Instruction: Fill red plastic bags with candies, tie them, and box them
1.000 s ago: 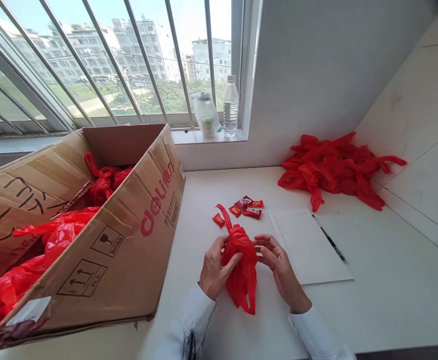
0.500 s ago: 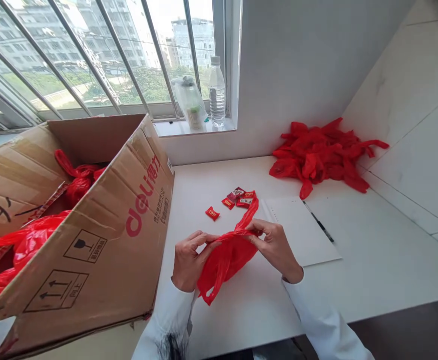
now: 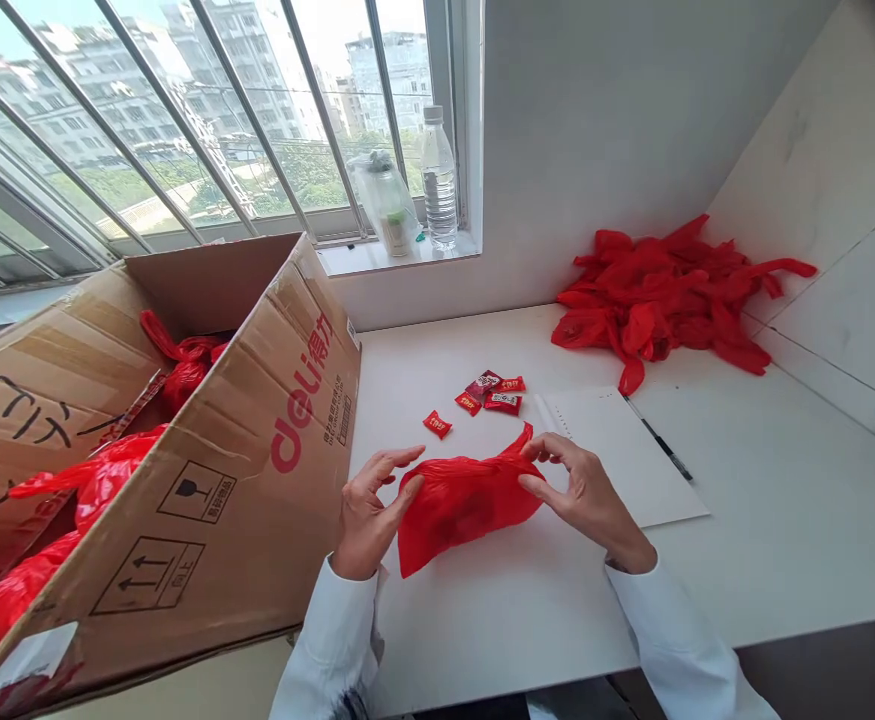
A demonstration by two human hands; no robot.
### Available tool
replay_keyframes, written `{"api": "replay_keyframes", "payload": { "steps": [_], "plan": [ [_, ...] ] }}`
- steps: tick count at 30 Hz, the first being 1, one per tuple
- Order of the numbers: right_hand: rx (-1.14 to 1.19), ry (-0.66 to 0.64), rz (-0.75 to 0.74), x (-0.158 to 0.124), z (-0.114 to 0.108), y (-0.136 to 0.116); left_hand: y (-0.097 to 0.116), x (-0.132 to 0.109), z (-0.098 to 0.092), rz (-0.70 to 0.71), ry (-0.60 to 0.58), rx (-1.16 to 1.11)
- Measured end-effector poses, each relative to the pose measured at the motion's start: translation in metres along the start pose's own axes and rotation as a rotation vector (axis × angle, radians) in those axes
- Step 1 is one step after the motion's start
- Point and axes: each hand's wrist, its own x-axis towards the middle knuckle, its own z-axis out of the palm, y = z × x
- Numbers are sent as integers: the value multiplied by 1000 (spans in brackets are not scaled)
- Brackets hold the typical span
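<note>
Over the white table, a red plastic bag (image 3: 471, 500) is stretched sideways between my two hands, with its upper edge gathered and a handle end sticking up at the right. My left hand (image 3: 373, 510) has its left end, thumb in front and index finger stretched out behind, a loose hold. At the right end, my right hand (image 3: 587, 490) grips it between thumb and curled fingers. What the bag contains, if anything, cannot be made out. Beyond it lie several small red wrapped packets (image 3: 488, 385) in a cluster, with a single red packet (image 3: 438, 424) apart to the left.
A deli cardboard box (image 3: 257, 520) stands at the left, holding red bags (image 3: 118, 470). Crumpled red bags (image 3: 669, 290) are heaped in the far right corner. White paper (image 3: 632, 460) and a black pen (image 3: 666, 450) lie at right. A water bottle (image 3: 439, 185) stands on the windowsill.
My hands have moved apart, spreading the bag wider. The handle loop that hung down at the front is out of sight. The view has shifted slightly.
</note>
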Motion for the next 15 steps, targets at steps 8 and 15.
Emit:
{"api": "replay_keyframes", "payload": {
  "steps": [8,15],
  "plan": [
    [-220,-190,-132,8,17,-20,53,14,35,315,-255,228],
    [-125,-221,-82,2,12,-3,37,16,55,292,-261,122]
  ]
}}
